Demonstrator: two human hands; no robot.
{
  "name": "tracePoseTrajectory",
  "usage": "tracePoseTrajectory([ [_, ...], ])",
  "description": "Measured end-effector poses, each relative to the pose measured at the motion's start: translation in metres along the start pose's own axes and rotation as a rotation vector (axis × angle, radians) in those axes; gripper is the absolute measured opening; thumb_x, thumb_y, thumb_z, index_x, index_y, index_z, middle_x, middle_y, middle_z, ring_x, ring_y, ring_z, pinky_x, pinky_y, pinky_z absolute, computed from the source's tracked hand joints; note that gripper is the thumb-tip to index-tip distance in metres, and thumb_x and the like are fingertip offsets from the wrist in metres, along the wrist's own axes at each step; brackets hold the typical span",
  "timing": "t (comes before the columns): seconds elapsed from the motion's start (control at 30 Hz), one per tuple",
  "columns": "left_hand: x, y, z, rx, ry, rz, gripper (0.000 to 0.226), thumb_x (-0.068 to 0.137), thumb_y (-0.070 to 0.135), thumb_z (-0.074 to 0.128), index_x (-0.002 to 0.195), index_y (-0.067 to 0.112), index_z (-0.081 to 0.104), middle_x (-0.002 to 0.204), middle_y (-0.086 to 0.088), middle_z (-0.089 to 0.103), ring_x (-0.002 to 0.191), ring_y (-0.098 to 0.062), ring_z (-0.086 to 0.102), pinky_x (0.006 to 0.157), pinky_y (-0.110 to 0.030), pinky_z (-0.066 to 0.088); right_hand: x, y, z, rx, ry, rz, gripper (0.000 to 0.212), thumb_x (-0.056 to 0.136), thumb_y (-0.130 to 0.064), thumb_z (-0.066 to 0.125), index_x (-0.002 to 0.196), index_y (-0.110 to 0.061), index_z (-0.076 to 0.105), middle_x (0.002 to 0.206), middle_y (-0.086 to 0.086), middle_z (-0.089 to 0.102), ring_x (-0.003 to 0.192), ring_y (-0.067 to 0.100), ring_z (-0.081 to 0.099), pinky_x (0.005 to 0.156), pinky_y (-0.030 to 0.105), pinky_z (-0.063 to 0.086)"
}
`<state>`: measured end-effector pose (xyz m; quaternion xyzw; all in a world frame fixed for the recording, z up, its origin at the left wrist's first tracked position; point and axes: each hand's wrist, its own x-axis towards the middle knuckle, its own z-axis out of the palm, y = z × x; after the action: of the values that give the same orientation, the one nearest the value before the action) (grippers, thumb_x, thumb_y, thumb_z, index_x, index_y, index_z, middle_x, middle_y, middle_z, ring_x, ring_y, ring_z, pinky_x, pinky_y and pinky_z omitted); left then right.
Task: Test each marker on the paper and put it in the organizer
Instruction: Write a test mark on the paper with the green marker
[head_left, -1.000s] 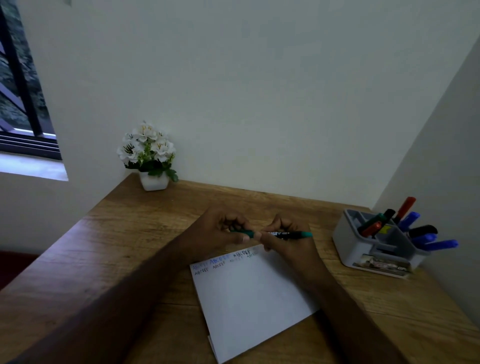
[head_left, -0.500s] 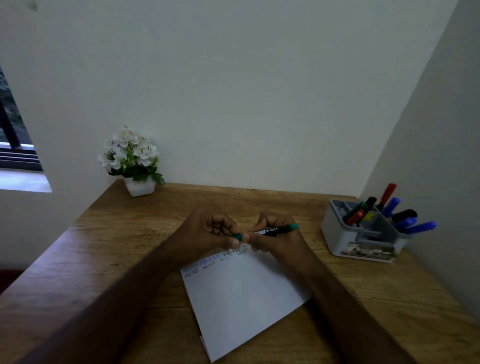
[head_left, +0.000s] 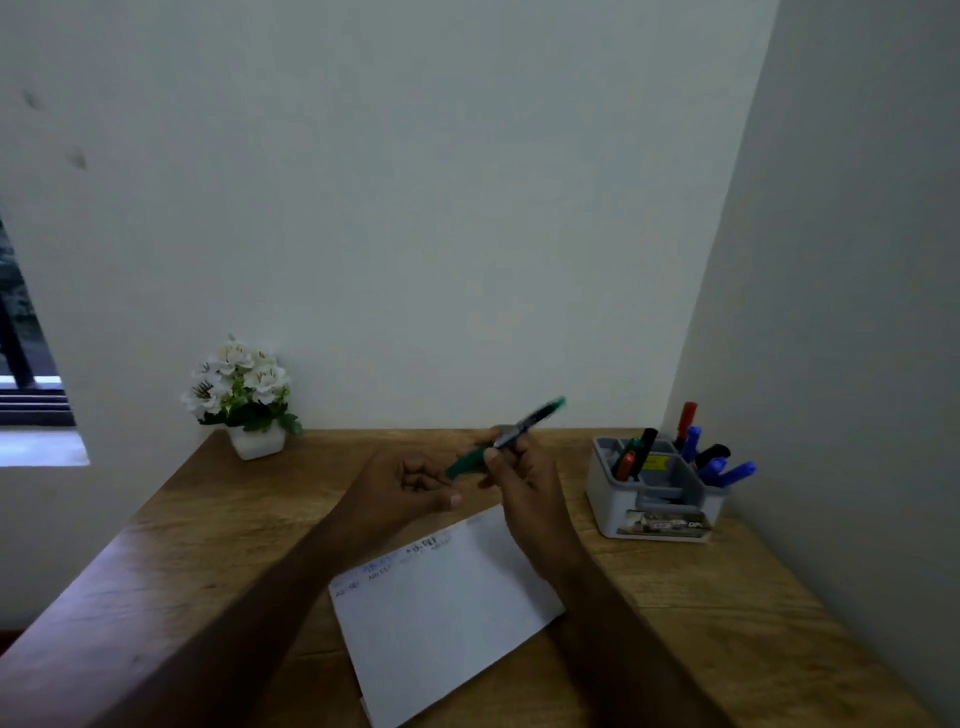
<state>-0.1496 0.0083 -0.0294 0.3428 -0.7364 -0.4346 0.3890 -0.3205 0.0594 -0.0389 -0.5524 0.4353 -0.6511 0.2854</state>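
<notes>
My right hand holds a green marker raised above the desk, tilted up toward the right, cap end pointing lower left. My left hand hovers just left of it, fingers curled, with nothing visible in it. Below the hands lies a white sheet of paper with small lines of test writing along its top edge. At the right stands a grey organizer holding several markers: red, blue, black and green.
A white pot of white flowers stands at the desk's back left corner. Walls close the desk at the back and on the right. A window opening is at the far left. The wooden desk extends left of the paper.
Both hands were joined on the green marker over the paper. Now the left hand has let go, and the right hand has lifted the marker up and to the right.
</notes>
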Motion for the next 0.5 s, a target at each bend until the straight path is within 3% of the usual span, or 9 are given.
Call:
tracePoseTrajectory([
  [0.1, 0.013, 0.009, 0.006, 0.135, -0.024, 0.054, 0.013, 0.075, 0.019, 0.083, 0.079, 0.01, 0.075, 0.075, -0.007, 0.074, 0.071, -0.018, 0.07, 0.069, -0.031, 0.055, 0.007, -0.017, -0.018, -0.303, 0.043, -0.129, 0.021, 0.104, -0.015, 0.048, 0.119, -0.018, 0.062, 0.078, -0.004, 0.06, 0.068, 0.005, 0.054, 0.062, 0.017, 0.041],
  [0.17, 0.025, 0.017, 0.015, 0.2, -0.068, 0.097, 0.01, 0.078, 0.019, 0.08, 0.076, 0.011, 0.075, 0.071, -0.007, 0.073, 0.068, -0.021, 0.07, 0.067, -0.033, 0.056, 0.012, -0.033, -0.037, -0.552, 0.048, -0.228, 0.026, 0.103, -0.017, 0.048, 0.127, -0.019, 0.058, 0.073, -0.012, 0.054, 0.062, 0.002, 0.049, 0.058, 0.016, 0.036],
  [0.23, 0.037, 0.026, 0.028, 0.248, -0.11, 0.139, 0.01, 0.081, 0.018, 0.077, 0.074, 0.011, 0.075, 0.067, -0.001, 0.072, 0.063, -0.016, 0.069, 0.061, -0.026, 0.055, 0.019, -0.054, -0.062, -0.713, 0.055, -0.277, 0.027, 0.101, -0.018, 0.052, 0.127, -0.02, 0.057, 0.07, -0.011, 0.054, 0.06, 0.002, 0.052, 0.055, 0.016, 0.036],
  [0.33, 0.053, 0.04, 0.051, 0.314, -0.165, 0.184, 0.011, 0.083, 0.019, 0.075, 0.073, 0.014, 0.074, 0.062, 0.009, 0.07, 0.06, -0.005, 0.066, 0.059, -0.013, 0.047, 0.033, -0.088, -0.105, -0.864, 0.094, -0.27, 0.015, 0.096, -0.021, 0.062, 0.11, -0.017, 0.066, 0.073, -0.006, 0.064, 0.061, 0.003, 0.058, 0.057, 0.018, 0.045],
  [0.43, 0.068, 0.048, 0.07, 0.333, -0.205, 0.199, 0.01, 0.083, 0.019, 0.075, 0.076, 0.011, 0.074, 0.066, 0.005, 0.071, 0.061, -0.005, 0.068, 0.06, -0.015, 0.049, 0.044, -0.112, -0.144, -0.993, 0.135, -0.21, 0.007, 0.088, -0.025, 0.07, 0.089, -0.018, 0.072, 0.075, -0.005, 0.069, 0.068, 0.006, 0.064, 0.063, 0.02, 0.051],
  [0.5, 0.076, 0.051, 0.082, 0.358, -0.23, 0.217, 0.009, 0.083, 0.019, 0.075, 0.078, 0.011, 0.074, 0.069, 0.002, 0.073, 0.063, -0.006, 0.068, 0.062, -0.019, 0.053, 0.049, -0.117, -0.16, -1.047, 0.123, -0.17, 0.009, 0.086, -0.027, 0.072, 0.085, -0.018, 0.072, 0.075, -0.005, 0.069, 0.071, 0.008, 0.065, 0.067, 0.023, 0.053],
])
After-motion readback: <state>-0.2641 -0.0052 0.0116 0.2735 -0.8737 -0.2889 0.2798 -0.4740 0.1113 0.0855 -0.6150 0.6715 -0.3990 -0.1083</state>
